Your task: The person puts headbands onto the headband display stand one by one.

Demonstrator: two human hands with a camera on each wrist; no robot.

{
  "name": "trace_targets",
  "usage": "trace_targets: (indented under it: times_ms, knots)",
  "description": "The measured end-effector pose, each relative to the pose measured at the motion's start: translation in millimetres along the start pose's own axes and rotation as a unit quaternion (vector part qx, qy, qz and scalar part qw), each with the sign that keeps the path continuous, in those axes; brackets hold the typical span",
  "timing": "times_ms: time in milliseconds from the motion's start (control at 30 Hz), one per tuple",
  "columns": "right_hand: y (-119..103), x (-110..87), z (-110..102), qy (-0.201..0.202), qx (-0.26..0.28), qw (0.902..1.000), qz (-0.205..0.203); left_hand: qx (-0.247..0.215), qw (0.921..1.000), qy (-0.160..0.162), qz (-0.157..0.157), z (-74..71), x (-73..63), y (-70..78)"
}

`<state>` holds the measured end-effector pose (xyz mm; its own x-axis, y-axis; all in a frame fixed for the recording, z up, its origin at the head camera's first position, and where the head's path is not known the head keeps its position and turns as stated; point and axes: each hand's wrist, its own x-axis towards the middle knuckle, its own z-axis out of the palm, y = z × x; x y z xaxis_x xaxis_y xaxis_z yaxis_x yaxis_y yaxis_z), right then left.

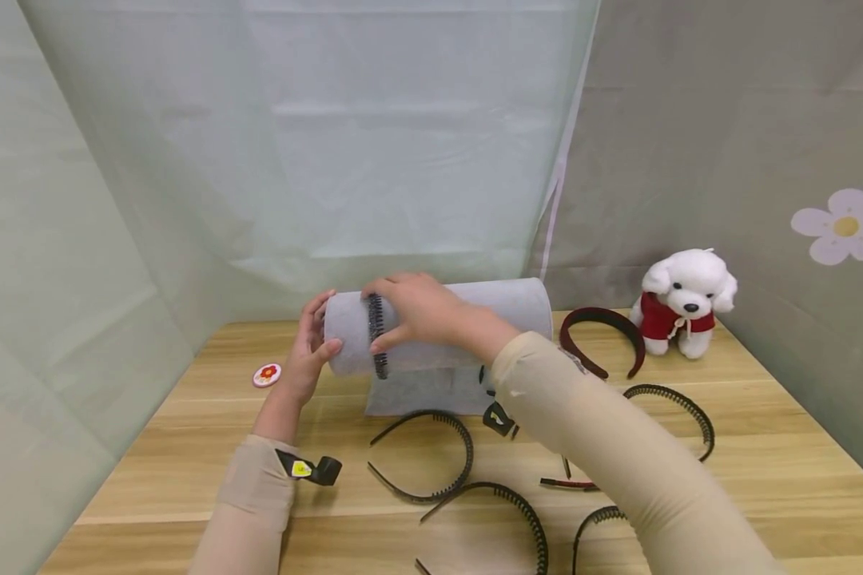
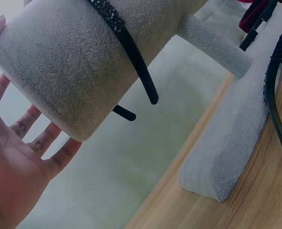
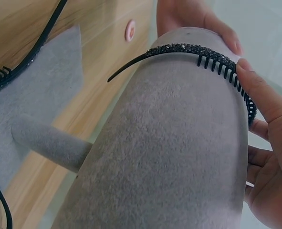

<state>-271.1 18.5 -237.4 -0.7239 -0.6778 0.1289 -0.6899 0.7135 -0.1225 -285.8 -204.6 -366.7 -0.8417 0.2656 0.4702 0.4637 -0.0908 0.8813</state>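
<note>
A grey plush roll-shaped headband stand (image 1: 507,302) stands at the back of the table. My left hand (image 1: 304,359) holds its left end, thumb on the front edge and fingers behind. Near that end, a black toothed headband (image 1: 375,319) with sparkling stones arches over the roll. My right hand (image 1: 426,310) pinches this headband, thumb in front and fingers over the top. In the right wrist view, the thumb presses the headband (image 3: 179,48) along its toothed part. Both of its tips hang below the roll in the left wrist view, apart from the stand's base (image 2: 217,152).
Several black headbands (image 1: 467,455) lie on the wooden table (image 1: 151,487) in front of the stand. A dark red headband (image 1: 636,339) and a white toy dog (image 1: 690,291) are at the back right. A round flower badge (image 1: 267,374) lies left.
</note>
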Motion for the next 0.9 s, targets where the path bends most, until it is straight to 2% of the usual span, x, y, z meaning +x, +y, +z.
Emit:
trace_targets:
  times_ms: [467,900]
  knots:
    - [-7.9,10.4,5.7,0.007,-0.010,0.9999,-0.002,-0.003,1.0000,0.002,0.007,0.0,-0.2,-1.1]
    - [-15.0,10.3,5.9,-0.004,-0.033,0.9993,0.018,-0.007,0.9999,0.000,0.013,-1.2,2.4,-3.6]
